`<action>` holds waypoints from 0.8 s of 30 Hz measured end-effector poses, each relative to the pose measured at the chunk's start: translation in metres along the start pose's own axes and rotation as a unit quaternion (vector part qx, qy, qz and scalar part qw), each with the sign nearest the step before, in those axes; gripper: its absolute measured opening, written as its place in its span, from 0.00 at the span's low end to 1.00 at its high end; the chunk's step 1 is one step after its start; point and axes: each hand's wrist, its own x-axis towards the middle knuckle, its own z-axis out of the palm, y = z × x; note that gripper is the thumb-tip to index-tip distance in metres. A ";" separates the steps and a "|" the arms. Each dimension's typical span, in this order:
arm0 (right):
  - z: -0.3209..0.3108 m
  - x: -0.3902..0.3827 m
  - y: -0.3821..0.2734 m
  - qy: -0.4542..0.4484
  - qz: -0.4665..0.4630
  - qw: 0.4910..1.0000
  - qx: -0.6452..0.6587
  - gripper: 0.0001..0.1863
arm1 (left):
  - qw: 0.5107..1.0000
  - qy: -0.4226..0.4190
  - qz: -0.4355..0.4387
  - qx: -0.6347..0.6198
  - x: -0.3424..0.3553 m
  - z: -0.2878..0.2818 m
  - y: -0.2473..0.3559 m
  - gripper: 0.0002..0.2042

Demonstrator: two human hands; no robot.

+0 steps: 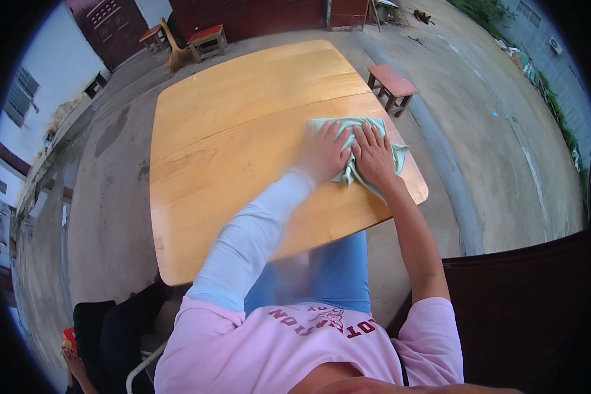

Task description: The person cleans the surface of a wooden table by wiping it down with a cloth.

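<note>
A pale green cloth [348,177] lies rumpled on the right part of a light wooden table [217,171]. My left hand [323,150] rests flat on the cloth with fingers stretched and slightly apart, its forearm in a pale sleeve crossing the table. Just to its right, my right hand [375,155] also lies palm down on the cloth, fingers extended. Part of the cloth is hidden under both hands. The left hand and wrist look somewhat blurred.
A red stool [391,82] stands beyond the table's right edge. Two more stools [205,34] and a straw broom [177,58] are at the back wall. Another person's dark-clad legs [108,331] are at lower left. A dark panel [512,289] is at lower right.
</note>
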 end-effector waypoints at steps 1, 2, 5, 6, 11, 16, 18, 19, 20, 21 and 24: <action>-0.004 -0.011 -0.012 0.012 -0.007 1.000 0.017 0.26 | 1.000 0.020 0.012 -0.017 -0.014 -0.008 0.000 0.24; -0.007 -0.022 -0.021 -0.002 -0.009 1.000 0.009 0.26 | 0.999 0.027 0.026 -0.009 -0.028 -0.013 0.000 0.24; -0.008 -0.065 -0.036 -0.004 -0.044 0.999 0.001 0.27 | 0.998 -0.020 0.047 -0.035 -0.068 -0.039 0.011 0.26; -0.008 -0.078 -0.046 0.002 -0.059 0.998 0.006 0.27 | 0.997 -0.027 0.047 -0.046 -0.083 -0.047 0.013 0.27; -0.007 -0.113 -0.105 -0.003 -0.148 0.989 0.019 0.28 | 0.995 -0.076 -0.017 -0.063 -0.163 -0.090 0.012 0.28; -0.010 -0.116 -0.179 -0.064 -0.261 0.961 0.069 0.29 | 0.986 -0.079 -0.148 -0.007 -0.241 -0.157 0.001 0.28; -0.004 -0.109 -0.201 -0.088 -0.353 0.925 0.113 0.29 | 0.979 -0.080 -0.188 0.004 -0.261 -0.177 -0.002 0.28; -0.002 -0.103 -0.212 -0.091 -0.375 0.913 0.131 0.29 | 0.970 -0.093 -0.223 0.038 -0.267 -0.187 -0.004 0.28; 0.000 -0.098 -0.224 -0.097 -0.398 0.900 0.151 0.30 | 0.957 -0.108 -0.260 0.072 -0.275 -0.195 -0.003 0.28; 0.002 -0.091 -0.234 -0.104 -0.390 0.903 0.146 0.30 | 0.958 -0.111 -0.257 0.060 -0.283 -0.198 -0.007 0.28; 0.017 -0.067 -0.264 -0.112 -0.469 0.857 0.184 0.29 | 0.946 -0.079 -0.300 0.094 -0.298 -0.205 -0.023 0.27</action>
